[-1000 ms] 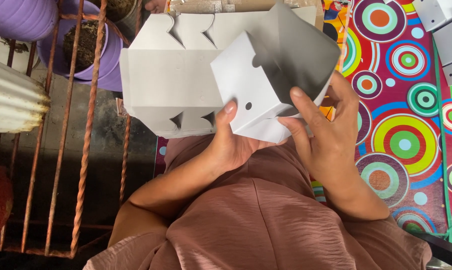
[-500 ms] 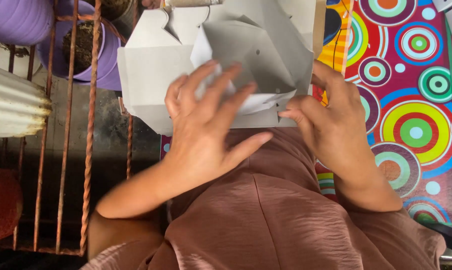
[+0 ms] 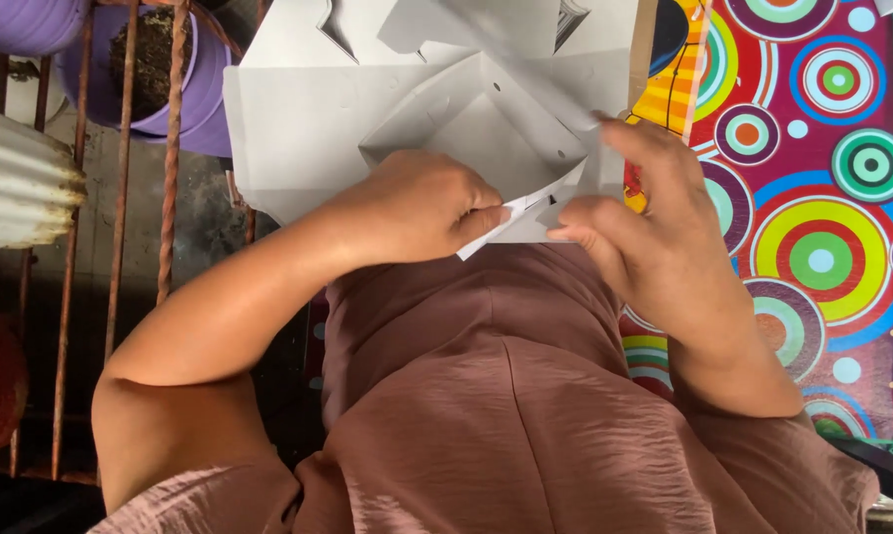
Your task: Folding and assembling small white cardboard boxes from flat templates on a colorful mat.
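A partly folded white cardboard box (image 3: 486,138) is held over my lap, its open inside facing me. My left hand (image 3: 417,203) is curled over the box's near edge, its fingertips pinching a white flap at the lower middle. My right hand (image 3: 644,222) grips the box's right side, with the thumb pressing the same flap and the fingers wrapped behind the wall. Under the box lies a flat white die-cut cardboard sheet (image 3: 288,129) with notched tabs.
A rusty metal railing (image 3: 170,148) runs down the left, with purple plant pots (image 3: 199,109) behind it. A mat with bright concentric circles (image 3: 812,198) covers the floor on the right. My lap is in dusty-pink cloth (image 3: 525,415).
The box has been turned from its outside facing me to its open inside facing me. My left hand went over the top and closed onto the near flap; my right hand shifted to the right wall.
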